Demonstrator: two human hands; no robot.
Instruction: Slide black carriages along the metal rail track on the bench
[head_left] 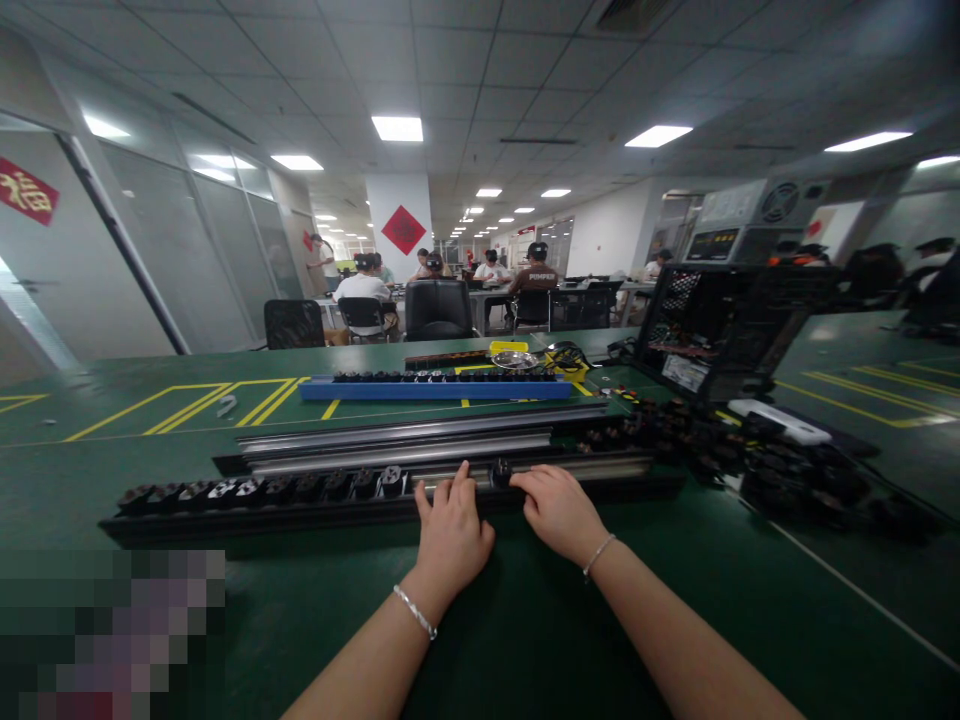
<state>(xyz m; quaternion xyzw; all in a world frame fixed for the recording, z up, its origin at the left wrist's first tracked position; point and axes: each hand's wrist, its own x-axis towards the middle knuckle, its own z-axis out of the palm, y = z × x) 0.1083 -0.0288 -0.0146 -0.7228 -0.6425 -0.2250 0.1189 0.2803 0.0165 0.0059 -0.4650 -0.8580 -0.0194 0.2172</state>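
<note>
A long black rail (255,517) lies across the table in front of me, with a row of round black socket modules (307,486) seated in its left part. My left hand (454,525) rests at the middle of the rail, fingers spread, the fingertips over the bare metallic channel just right of the row. A single black socket module (500,473) stands in the channel between my hands. My right hand (559,508) has its fingers curled, with the index fingertip against the right side of that module; its other fingertips are partly hidden.
Behind lie empty metallic rails (420,430) and a blue rail (435,390) with more modules. Loose black modules (810,485) are heaped at right. An open computer case (731,335) stands behind the heap. A metal dish (515,360) sits farther back. People sit at distant tables.
</note>
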